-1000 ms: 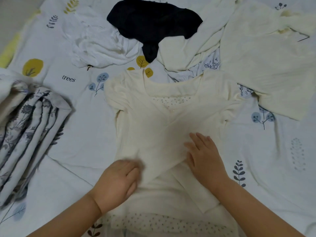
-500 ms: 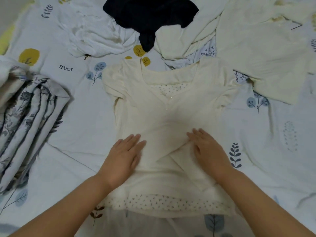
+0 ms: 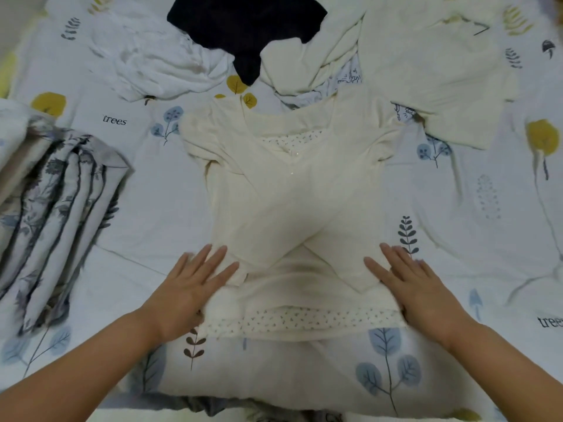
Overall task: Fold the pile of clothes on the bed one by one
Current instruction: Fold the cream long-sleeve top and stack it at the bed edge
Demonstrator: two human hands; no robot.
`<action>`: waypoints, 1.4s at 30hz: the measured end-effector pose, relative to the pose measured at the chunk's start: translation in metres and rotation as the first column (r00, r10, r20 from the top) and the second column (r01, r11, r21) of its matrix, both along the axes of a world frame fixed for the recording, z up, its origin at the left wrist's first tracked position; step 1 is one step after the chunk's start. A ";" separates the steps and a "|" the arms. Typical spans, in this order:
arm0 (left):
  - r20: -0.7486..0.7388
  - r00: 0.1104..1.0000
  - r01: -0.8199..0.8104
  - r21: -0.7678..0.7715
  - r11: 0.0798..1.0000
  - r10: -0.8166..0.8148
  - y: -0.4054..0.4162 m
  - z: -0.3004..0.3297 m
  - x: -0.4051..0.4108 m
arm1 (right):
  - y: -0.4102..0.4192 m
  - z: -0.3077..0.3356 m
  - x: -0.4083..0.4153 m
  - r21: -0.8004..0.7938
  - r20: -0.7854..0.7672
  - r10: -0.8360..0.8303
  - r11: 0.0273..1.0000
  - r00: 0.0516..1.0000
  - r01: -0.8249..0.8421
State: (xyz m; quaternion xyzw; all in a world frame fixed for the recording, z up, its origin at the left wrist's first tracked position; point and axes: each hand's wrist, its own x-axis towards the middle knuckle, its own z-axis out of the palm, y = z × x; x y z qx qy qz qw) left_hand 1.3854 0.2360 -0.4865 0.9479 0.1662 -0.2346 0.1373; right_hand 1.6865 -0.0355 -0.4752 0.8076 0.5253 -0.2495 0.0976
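The cream top (image 3: 292, 193) lies flat at the centre of the bed (image 3: 170, 208), neckline toward the far side, hem toward the near side. Both sleeves are folded inward and cross over the middle of the garment, forming an X. A dotted inner layer shows at the neckline and along the near hem.

The left hand (image 3: 189, 284) rests palm down on the near left edge of the cream top, fingers straight and spread, gripping nothing. The right hand (image 3: 417, 281) rests palm down on the near right edge of the same garment, fingers straight and close together, gripping nothing. Both hands lie partly on the fabric and partly on the bed.

Remaining pile, far side of the bed:
- A black garment (image 3: 246, 25) at far centre, crumpled.
- A white garment (image 3: 164, 65) to its left, crumpled.
- A cream garment (image 3: 310, 62) just right of the black one, bunched.
- A second cream garment (image 3: 438, 74) at far right, spread mostly flat, its near corner just beside the right shoulder of the cream top.

A folded quilt (image 3: 51, 208) with a grey leaf print lies at the left edge of the bed, well apart from the cream top. The bed sheet carries leaf motifs and the printed word "trees".
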 end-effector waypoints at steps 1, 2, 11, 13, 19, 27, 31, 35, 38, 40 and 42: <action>0.020 1.000 -0.013 -0.002 1.000 0.013 -0.004 0.002 0.003 | 0.000 0.001 -0.001 -0.004 -0.003 -0.006 1.000 1.000 0.006; 0.049 0.999 -0.009 0.010 1.000 0.009 -0.008 0.004 0.007 | 0.002 0.001 -0.002 -0.009 -0.002 -0.003 1.000 1.000 0.003; 0.249 0.947 -0.166 -0.168 0.972 0.205 -0.012 0.009 0.025 | 0.038 0.011 -0.009 0.179 -0.270 -0.163 0.960 0.949 0.216; 0.203 0.924 -0.243 -0.344 0.907 0.324 0.001 0.019 0.035 | 0.049 0.022 -0.004 0.197 -0.434 -0.271 0.902 0.859 0.384; -0.278 0.284 -0.497 -0.861 -0.108 0.918 0.051 0.050 0.083 | 0.098 0.048 0.032 0.202 -0.739 -0.472 0.524 0.480 0.827; -0.353 0.310 -0.602 -0.791 -0.105 0.882 0.067 0.018 0.110 | 0.140 0.007 0.062 -0.073 -0.727 -0.586 0.586 0.359 0.807; -0.131 0.336 -0.681 -0.718 0.145 0.933 0.068 0.013 0.113 | 0.144 0.003 0.071 0.051 -0.616 -0.535 0.705 0.578 0.707; -0.036 0.288 -0.546 -0.827 0.134 0.957 0.083 0.029 0.130 | 0.156 0.024 0.087 0.192 -0.754 -0.429 0.580 0.497 0.792; -0.093 0.101 -0.376 -0.925 -0.048 0.991 0.111 0.041 0.151 | 0.182 0.039 0.112 0.231 -0.825 -0.373 0.461 0.423 0.857; -0.112 -0.045 -0.377 -0.918 -0.121 0.993 0.128 0.038 0.167 | 0.204 0.035 0.127 0.218 -0.836 -0.433 0.302 0.337 0.928; -0.104 -0.134 -0.454 -0.877 -0.155 0.985 0.138 0.027 0.181 | 0.225 0.028 0.138 0.170 -0.818 -0.531 0.149 0.224 0.974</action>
